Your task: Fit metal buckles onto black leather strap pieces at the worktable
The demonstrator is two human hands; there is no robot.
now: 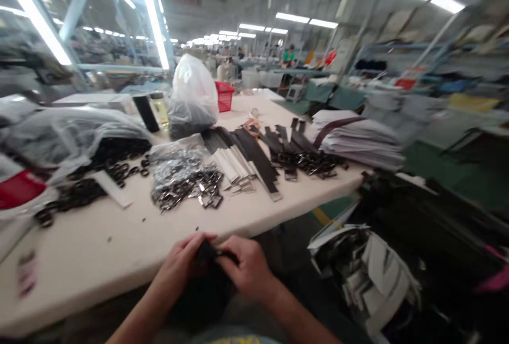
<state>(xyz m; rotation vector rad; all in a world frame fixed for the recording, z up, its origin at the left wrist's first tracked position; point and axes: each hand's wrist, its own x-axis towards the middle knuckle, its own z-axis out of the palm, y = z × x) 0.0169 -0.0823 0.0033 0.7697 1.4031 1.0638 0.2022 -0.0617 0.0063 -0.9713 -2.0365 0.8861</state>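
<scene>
Left hand (178, 260) and right hand (247, 263) pinched on a small black strap-like piece (207, 252)

I have both hands low in the centre of the frame, side by side at the near edge of a long, cream-topped table (131, 251). The fingers of each are curled in, thumbs pressing, with the black piece nipped between them. Its lower part runs into dark shadow, so I cannot tell its full shape.

Beyond my hands, mid-frame, lies a clear, crinkled plastic bag (178, 153) with shiny dark metal buckles (191, 190) at its near side. Just right of it are flat white strips (233, 166), then long flat black strips (256, 156). Further right, more dark strips fitted with metal buckles (306, 161) lie near a thick stack of white sheets (358, 140) crossed by a dark band.

At left, black rings (119, 172) lie beside a large translucent plastic cover (71, 126). A red plastic basket (225, 96) stands in the upper centre. Lower right, an open pale sack (315, 248) holds white and black pieces.
</scene>
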